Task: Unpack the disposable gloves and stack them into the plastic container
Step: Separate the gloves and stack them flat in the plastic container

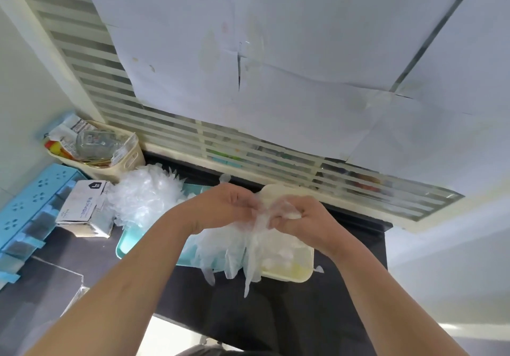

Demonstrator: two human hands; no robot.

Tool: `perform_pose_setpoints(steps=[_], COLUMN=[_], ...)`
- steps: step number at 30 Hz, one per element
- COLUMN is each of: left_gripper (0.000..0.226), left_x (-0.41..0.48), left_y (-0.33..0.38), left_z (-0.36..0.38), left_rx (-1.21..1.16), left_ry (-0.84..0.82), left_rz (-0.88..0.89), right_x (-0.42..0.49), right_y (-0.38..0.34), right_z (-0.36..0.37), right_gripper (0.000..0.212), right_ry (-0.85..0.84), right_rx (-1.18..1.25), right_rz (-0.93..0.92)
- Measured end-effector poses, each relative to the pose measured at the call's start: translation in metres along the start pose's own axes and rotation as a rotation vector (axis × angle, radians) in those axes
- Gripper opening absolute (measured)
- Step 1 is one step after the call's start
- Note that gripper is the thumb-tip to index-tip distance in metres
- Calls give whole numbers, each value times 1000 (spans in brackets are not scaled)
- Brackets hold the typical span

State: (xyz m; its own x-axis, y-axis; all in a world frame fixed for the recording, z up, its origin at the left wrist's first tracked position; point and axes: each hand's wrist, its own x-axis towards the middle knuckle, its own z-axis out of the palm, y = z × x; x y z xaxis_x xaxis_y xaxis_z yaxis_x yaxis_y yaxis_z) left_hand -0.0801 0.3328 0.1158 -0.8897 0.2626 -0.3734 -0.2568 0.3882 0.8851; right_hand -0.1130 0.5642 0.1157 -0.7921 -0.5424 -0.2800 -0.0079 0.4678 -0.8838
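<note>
A cream plastic container (299,274) sits on the dark table at centre right, with clear disposable gloves lying in it. Above it my left hand (220,206) and my right hand (300,217) both pinch one clear glove (255,248), whose fingers hang down over the container's near rim. More gloves (218,253) spill from the container onto a teal tray (129,241). A loose heap of clear gloves (143,195) lies at the back left of the tray. The white glove box (84,208) stands left of that heap.
A cream basket (121,159) with a glass jar and packets stands at the back left. A light blue perforated rack (30,212) lies along the left edge. A striped glass partition covered with paper rises right behind the table.
</note>
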Motion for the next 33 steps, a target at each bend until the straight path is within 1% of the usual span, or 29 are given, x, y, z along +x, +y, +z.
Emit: perform_pose_setpoints(steps=[1, 3, 4, 5, 7, 9, 11, 12, 14, 16, 18, 20, 22, 24, 25, 26, 27, 30, 32, 33], left_gripper=[16, 16, 16, 15, 15, 14, 13, 11, 10, 14, 14, 12, 22, 15, 19, 30, 38, 54, 66, 65], left_x=[3, 7, 10, 12, 17, 29, 46, 54, 71, 90, 109, 128, 145, 154, 157, 159, 162, 165, 161, 157], left_y=[0, -7, -13, -19, -30, -38, -46, -50, -53, -56, -57, -52, -48, -45, -47, -48, -48, -40, -32, -28], left_z=[3, 8, 13, 19, 35, 49, 59, 62, 69, 76, 82, 87, 95, 102, 105, 108, 110, 110, 102, 94], left_rx=[-76, -346, -446, -459, -382, -391, -395, -369, -310, -265, -191, -26, 69, 128, 163, 198, 215, 163, 134, 112], left_ry=[34, 109, 99, 73, 43, 133, 274, 316, 333, 318, 326, 331, 311, 251, 208, 169, 143, 146, 192, 243], left_rz=[10, -10, -30, -44, -94, -176, -264, -295, -342, -386, -414, -414, -412, -431, -450, -466, -482, -459, -389, -350], right_x=[-2, -5, -6, -7, -5, -1, 3, 4, 2, 1, 0, 0, 0, -1, 0, 1, 2, 10, 16, 21], right_y=[3, 8, 13, 17, 26, 39, 51, 55, 57, 61, 64, 65, 70, 74, 76, 78, 80, 86, 89, 88], right_z=[-2, -4, -6, -6, -5, -5, -7, -8, -15, -23, -30, -38, -45, -49, -52, -54, -56, -61, -64, -65], right_gripper=[25, 10, 7, 10, 12, 10, 16, 20, 20, 21, 21, 15, 13, 13, 13, 13, 14, 16, 17, 18], right_ry=[44, 129, 170, 200, 216, 250, 335, 382, 455, 453, 414, 373, 361, 363, 366, 369, 368, 353, 328, 317], right_rx=[62, 147, 185, 213, 261, 260, 164, 89, -30, -56, 60, 219, 294, 321, 335, 352, 371, 423, 457, 477], right_rz=[23, 61, 78, 101, 156, 232, 315, 345, 343, 332, 352, 391, 407, 408, 414, 419, 422, 425, 421, 420])
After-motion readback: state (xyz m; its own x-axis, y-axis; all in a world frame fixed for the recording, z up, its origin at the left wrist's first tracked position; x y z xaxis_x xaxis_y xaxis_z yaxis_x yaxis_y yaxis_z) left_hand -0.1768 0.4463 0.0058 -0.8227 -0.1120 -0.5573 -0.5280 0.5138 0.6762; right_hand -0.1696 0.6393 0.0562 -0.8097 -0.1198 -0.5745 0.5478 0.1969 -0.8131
